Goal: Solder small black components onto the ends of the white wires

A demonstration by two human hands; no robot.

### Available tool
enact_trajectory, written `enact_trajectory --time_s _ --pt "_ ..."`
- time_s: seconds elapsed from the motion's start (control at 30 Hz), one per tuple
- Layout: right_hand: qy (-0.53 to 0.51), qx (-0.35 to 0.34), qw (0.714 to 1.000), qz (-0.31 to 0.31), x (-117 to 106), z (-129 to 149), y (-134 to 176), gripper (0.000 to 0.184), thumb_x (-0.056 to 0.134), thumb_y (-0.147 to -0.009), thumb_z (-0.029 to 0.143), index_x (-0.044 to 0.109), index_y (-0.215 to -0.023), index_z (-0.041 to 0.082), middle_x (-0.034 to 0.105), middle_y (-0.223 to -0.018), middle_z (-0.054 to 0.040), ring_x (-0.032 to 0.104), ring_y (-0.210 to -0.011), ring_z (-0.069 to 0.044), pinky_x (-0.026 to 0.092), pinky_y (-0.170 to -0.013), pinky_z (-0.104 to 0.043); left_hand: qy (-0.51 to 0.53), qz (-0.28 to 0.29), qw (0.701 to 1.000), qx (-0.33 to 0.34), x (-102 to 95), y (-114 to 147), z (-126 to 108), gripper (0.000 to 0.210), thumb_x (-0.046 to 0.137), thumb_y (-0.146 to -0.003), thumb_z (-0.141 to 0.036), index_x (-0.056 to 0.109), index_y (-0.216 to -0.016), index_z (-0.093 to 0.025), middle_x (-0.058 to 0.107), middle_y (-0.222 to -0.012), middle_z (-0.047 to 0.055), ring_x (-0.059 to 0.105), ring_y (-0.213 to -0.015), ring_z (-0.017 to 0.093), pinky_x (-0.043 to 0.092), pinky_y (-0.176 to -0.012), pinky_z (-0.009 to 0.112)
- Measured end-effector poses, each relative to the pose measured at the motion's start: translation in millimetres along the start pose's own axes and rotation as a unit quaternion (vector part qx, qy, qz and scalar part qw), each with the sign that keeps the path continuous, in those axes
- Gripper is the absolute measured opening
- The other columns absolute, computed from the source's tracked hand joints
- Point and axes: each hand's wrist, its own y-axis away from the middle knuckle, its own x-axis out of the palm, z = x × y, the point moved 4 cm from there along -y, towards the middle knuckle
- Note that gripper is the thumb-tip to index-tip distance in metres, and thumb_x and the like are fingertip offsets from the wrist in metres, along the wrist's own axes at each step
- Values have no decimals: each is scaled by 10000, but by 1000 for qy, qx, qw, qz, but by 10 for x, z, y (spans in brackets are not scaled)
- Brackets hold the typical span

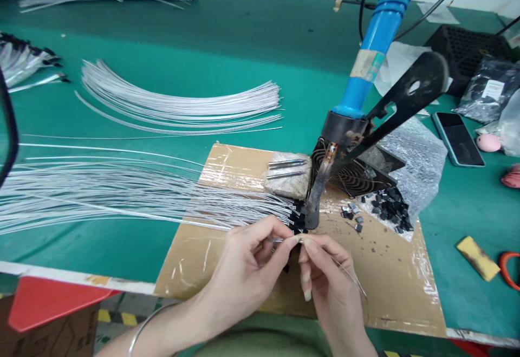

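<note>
My left hand (pixel 254 257) is closed in a pinch, with a short length of thin silvery wire or rod (pixel 277 240) showing at its fingers. Close beside it, my right hand (pixel 331 273) pinches a thin wire (pixel 352 278) that trails back over its palm. The fingertips of both hands almost meet, and the small part between them is hidden. Just beyond lie the black connector ends (pixel 298 216) of a spread of white cables (pixel 162 192). A soldering iron (pixel 320 189) with a blue handle hangs above the fingertips, its tip close to these ends.
A cardboard sheet (pixel 195 270) lies under the work. On it are a pale block (pixel 286 186) with thin metal rods and loose black connectors (pixel 392 211) on bubble wrap. Behind is a white cable bundle (pixel 182 99). A phone (pixel 459 139) and yellow sponge (pixel 478 258) lie right.
</note>
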Motion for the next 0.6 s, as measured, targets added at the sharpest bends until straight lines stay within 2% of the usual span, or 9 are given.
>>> enact_trajectory --time_s 0.23,0.43,0.6 --pt "-8 -13 1000 -1 48 4 -16 270 955 -775 459 878 -784 201 669 -579 8 512 -398 -69 515 -365 -168 39 3 999 -18 24 -12 24 275 730 -977 -385 714 -794 -182 702 -656 26 605 -565 133 445 -481 205" --pt "-18 -10 999 -32 22 31 54 313 943 -801 497 902 -913 208 725 -701 -2 625 -522 -84 570 -452 -158 14 -18 1000 -13 -7 -46 -9 238 713 -962 -335 712 -782 -179 697 -667 25 593 -566 127 450 -492 205" --pt "16 -30 999 -43 -8 -3 70 232 954 -807 432 895 -875 218 735 -624 16 647 -468 -92 593 -483 -188 9 -17 1000 0 1 -32 11 229 720 -971 -312 714 -784 -180 701 -667 25 595 -565 130 458 -506 216"
